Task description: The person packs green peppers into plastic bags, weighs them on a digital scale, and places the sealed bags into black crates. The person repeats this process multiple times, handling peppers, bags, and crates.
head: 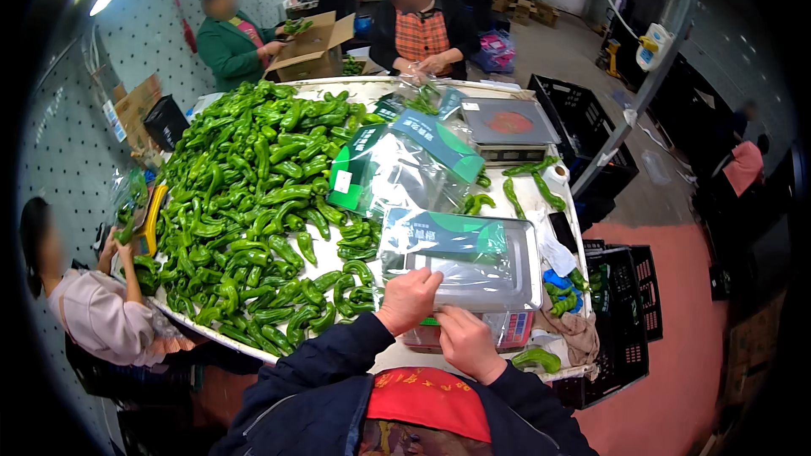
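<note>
My left hand (pixel 410 301) pinches the edge of a clear plastic produce bag (pixel 405 259) with a blue-green printed header. The bag lies over the metal tray of a weighing scale (pixel 524 247). Close beside it, my right hand (pixel 467 339) has its fingertips at the same bag's lower edge, over the scale's keypad side. Beyond the tray lie more printed clear bags (pixel 405 164), overlapping and flat. A large heap of green peppers (pixel 253 202) covers the left of the white table (pixel 323 244). Several loose green peppers (pixel 549 192) lie right of the bags.
A second scale (pixel 507 121) stands at the far right. Black crates (pixel 624 329) and a metal post (pixel 640 95) flank the table's right edge. A cloth (pixel 573 335) and a phone-like black object (pixel 562 232) lie there. People work across and at the left; one handles a cardboard box (pixel 317 50).
</note>
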